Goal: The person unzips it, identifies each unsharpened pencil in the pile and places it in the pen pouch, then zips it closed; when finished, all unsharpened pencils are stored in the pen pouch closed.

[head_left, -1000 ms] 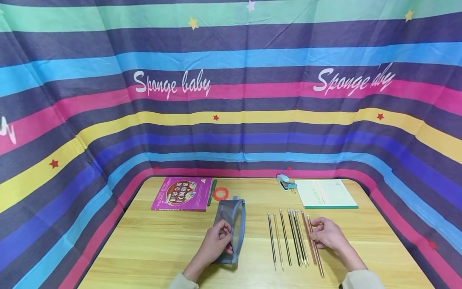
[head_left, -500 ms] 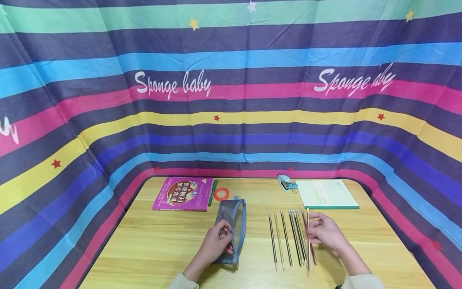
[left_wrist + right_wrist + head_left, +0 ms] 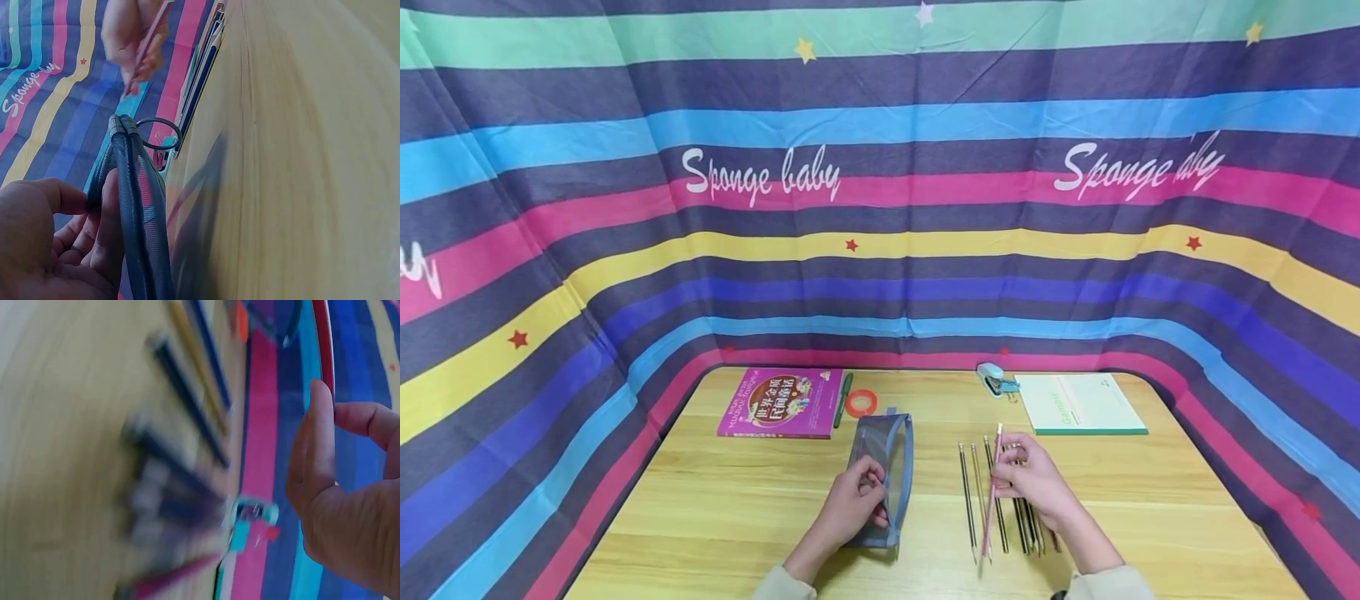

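Striped curtain [image 3: 880, 208] is wrapping around the back and both sides of the wooden surface [image 3: 715, 508]. Pink book [image 3: 781, 403] is lying at the far left of the surface, with a green pen [image 3: 846, 388] just beside its right edge and a red tape ring [image 3: 861, 403] near that. Pale green notebook [image 3: 1081, 403] is lying at the far right, a small blue stapler [image 3: 996, 379] just beside its left corner.

Grey mesh pencil case [image 3: 883, 479] is standing on edge near the middle of the surface; the left hand [image 3: 850, 507] is gripping its near end, fingers curled round the mesh wall, mouth held open. Row of pencils [image 3: 1000, 500] is lying side by side on the surface to the right of the case. The right hand [image 3: 1030, 479] is hovering over that row, pinching one pink pencil [image 3: 992, 492] between thumb and fingertips, the pencil lifted off the surface and tilted slightly. Right wrist view is blurred.
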The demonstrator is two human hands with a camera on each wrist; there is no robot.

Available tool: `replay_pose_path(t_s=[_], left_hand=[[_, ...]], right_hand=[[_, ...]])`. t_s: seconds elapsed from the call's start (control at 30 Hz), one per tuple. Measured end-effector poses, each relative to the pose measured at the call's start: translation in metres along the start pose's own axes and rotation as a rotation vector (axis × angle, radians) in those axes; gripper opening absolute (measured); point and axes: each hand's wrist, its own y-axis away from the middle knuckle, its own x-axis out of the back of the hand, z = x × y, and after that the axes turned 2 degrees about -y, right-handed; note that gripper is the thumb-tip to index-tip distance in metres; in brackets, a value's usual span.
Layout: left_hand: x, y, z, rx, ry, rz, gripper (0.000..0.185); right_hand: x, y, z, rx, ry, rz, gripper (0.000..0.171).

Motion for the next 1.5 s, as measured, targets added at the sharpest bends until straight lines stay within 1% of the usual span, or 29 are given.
replay_pose_path(t_s=[0.1,0.17,0.33,0.4,0.57,0.77,1.0,1.27,1.5], left_hand=[[-0.001,0.000,0.000,0.006,0.013,-0.002,0.011],[-0.002,0.000,0.000,0.007,0.026,-0.001,0.011],[-0.003,0.001,0.001,0.002,0.053,0.001,0.011],[-0.004,0.002,0.002,-0.001,0.058,0.000,0.012],[-0.006,0.003,0.003,-0.014,0.088,0.000,0.012],[-0.008,0.004,0.003,-0.017,0.099,0.000,0.012],[-0.008,0.004,0.006,-0.035,0.096,-0.004,0.012],[-0.010,0.001,0.008,-0.065,0.078,-0.004,0.012],[-0.010,0.000,0.009,-0.067,0.042,0.013,0.012]], right_hand=[[-0.018,-0.002,-0.006,0.021,-0.032,-0.028,0.051],[-0.030,-0.005,-0.010,0.036,-0.051,-0.031,0.049],[-0.059,-0.014,-0.013,0.049,-0.112,0.007,0.045],[-0.069,-0.017,-0.012,0.053,-0.137,0.024,0.046],[-0.086,-0.022,-0.007,0.063,-0.182,0.050,0.050],[-0.096,-0.026,-0.005,0.063,-0.200,0.055,0.048],[-0.104,-0.025,-0.006,0.075,-0.188,0.071,0.047],[-0.112,-0.025,0.001,0.061,-0.144,0.017,0.049],[-0.116,-0.028,0.002,0.050,-0.142,-0.031,0.053]])
